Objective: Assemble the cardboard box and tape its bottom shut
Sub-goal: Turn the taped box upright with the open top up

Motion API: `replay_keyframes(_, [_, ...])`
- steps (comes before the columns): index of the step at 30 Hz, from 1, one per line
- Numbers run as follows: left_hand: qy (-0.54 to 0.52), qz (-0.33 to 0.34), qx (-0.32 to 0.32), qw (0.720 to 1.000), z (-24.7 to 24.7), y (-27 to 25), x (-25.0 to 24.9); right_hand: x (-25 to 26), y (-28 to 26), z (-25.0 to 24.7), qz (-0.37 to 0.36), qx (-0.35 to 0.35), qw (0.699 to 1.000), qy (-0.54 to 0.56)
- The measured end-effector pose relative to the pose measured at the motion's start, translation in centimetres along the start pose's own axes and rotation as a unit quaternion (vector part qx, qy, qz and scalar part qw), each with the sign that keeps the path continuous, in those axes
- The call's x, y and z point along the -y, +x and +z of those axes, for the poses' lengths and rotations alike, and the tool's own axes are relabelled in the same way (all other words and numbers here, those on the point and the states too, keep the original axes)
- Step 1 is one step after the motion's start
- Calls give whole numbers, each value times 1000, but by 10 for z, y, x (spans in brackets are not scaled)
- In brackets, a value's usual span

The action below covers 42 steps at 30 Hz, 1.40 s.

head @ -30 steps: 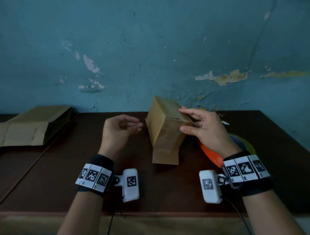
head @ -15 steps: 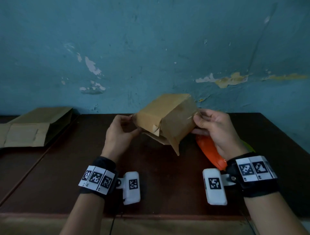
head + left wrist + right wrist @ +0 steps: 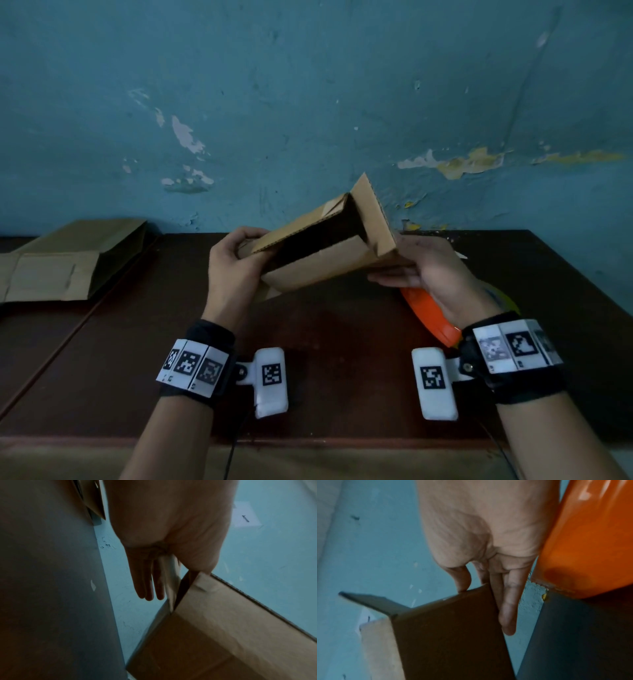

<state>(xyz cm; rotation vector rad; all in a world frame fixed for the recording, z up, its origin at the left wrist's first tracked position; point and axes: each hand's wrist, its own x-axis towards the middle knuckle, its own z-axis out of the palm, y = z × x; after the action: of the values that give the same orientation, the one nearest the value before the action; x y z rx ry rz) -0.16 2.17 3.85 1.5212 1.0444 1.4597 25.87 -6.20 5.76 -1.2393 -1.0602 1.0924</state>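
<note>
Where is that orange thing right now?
In the head view the orange thing lies on the dark table, on the right side, just under the right hand that holds the cardboard box.

One opened box [image 3: 318, 263], one flattened box [image 3: 65, 263], perhaps one orange tape dispenser [image 3: 428, 315], two hands.

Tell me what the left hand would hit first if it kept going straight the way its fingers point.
Probably nothing close. The left hand, holding the cardboard box by its end, points its fingers past the box toward the blue wall. That wall looks first in line, though depth is unclear.
</note>
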Motion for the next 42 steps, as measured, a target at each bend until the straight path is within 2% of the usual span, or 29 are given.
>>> replay_keyframes(4, [-45,-20,-38,998,-4,1,3,-3,3,2,-40,-28,993,-107])
replay_keyframes(11, [-43,-18,-4,999,-5,-3,-4,8,0,6,-119,-15,990,-74])
replay_keyframes(17, [-54,-68,29,996,-2,-3,-4,15,-7,16,-165,70,974,-142])
replay_keyframes(20, [-67,-92,40,993,1,-3,-5,10,-5,21,-179,83,959,-205])
replay_keyframes(25, [-224,-125,73,964,9,-8,-6,4,-2,29,-209,64,949,-226])
replay_keyframes(31, [-275,-120,129,945,13,-11,-17,1,3,31,-243,-6,951,-189])
replay_keyframes(34, [-274,-130,141,942,15,-13,-23,0,3,34,-251,-28,955,-154])
replay_keyframes(38, [-208,-103,149,961,11,-10,-21,2,1,38,-255,-37,957,-137])
replay_keyframes(42, [-184,-95,199,958,6,-10,-19,2,2,41,-251,-75,958,-115])
